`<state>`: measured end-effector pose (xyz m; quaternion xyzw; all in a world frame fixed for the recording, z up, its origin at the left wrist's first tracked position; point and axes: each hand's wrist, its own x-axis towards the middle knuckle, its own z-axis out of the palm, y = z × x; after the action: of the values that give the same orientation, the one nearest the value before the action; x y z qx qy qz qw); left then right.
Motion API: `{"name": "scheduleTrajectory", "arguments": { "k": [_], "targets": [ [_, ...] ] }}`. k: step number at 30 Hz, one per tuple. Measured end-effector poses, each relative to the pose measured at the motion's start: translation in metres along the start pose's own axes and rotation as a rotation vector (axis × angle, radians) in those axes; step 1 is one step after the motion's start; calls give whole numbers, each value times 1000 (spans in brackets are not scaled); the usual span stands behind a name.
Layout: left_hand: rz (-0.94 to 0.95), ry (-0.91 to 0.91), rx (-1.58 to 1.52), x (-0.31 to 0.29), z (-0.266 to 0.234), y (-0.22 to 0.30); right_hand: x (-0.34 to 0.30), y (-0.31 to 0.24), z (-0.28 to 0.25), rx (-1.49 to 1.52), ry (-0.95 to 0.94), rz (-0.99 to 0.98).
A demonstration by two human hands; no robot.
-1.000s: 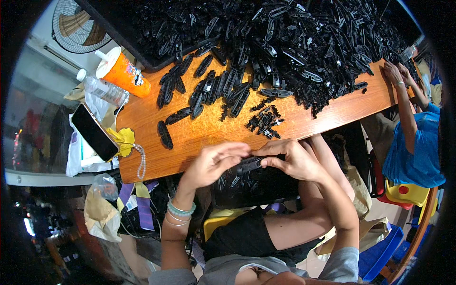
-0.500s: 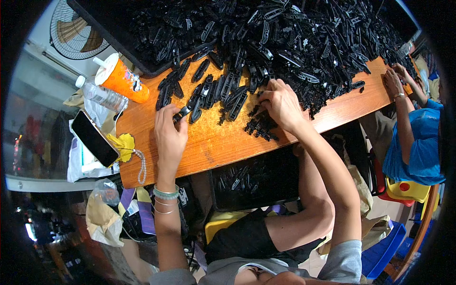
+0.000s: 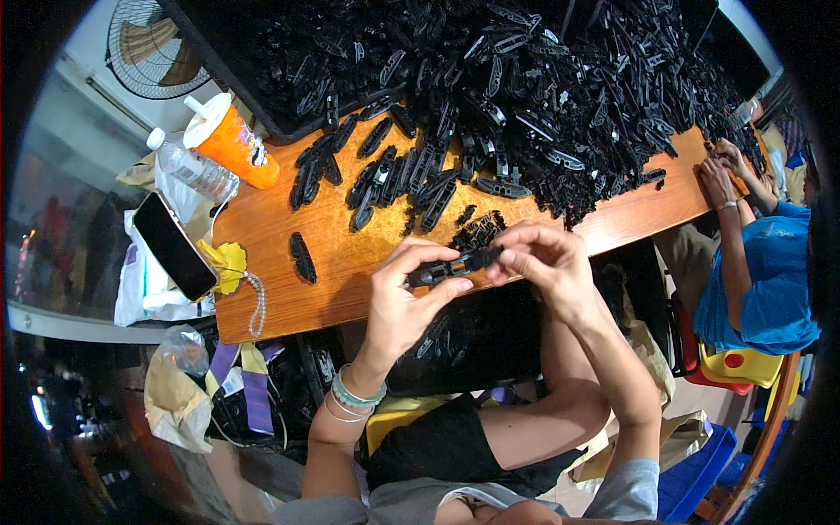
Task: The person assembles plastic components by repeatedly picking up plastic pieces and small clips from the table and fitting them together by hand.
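Both hands are together above the table's front edge. My left hand [image 3: 398,297] grips a black elongated plastic part [image 3: 429,275] between thumb and fingers. From the other side, my right hand [image 3: 551,267] pinches a small black plastic piece [image 3: 484,257] at the end of that part; whether the two are joined I cannot tell. Just beyond the hands lies a cluster of small black pieces [image 3: 477,229]. Elongated black parts [image 3: 372,179] lie in a loose group farther up. One single black part [image 3: 302,256] rests by itself to the left.
A huge heap of black parts [image 3: 525,79] covers the far side of the wooden table [image 3: 262,306]. At left stand an orange cup [image 3: 236,144], a plastic bottle [image 3: 197,171] and a phone [image 3: 175,245]. A co-worker in blue [image 3: 761,271] handles parts at right. A black tray [image 3: 472,350] sits below.
My left hand has moved right and nearer with an elongated part. The right hand has drawn back from the pile to meet it. A single part now lies at the left.
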<state>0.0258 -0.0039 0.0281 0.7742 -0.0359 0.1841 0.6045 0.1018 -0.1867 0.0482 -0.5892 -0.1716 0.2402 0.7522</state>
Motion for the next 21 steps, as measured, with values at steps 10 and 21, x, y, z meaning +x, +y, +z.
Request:
{"name": "scheduleTrajectory", "arguments": {
  "k": [10,21],
  "targets": [
    [-293,-49,-229,-13,19,12,-25,18,21,-227,190,-225],
    [-411,-184,-718,-25,30,0,-30,19,24,-59,213,-124]
  ]
}}
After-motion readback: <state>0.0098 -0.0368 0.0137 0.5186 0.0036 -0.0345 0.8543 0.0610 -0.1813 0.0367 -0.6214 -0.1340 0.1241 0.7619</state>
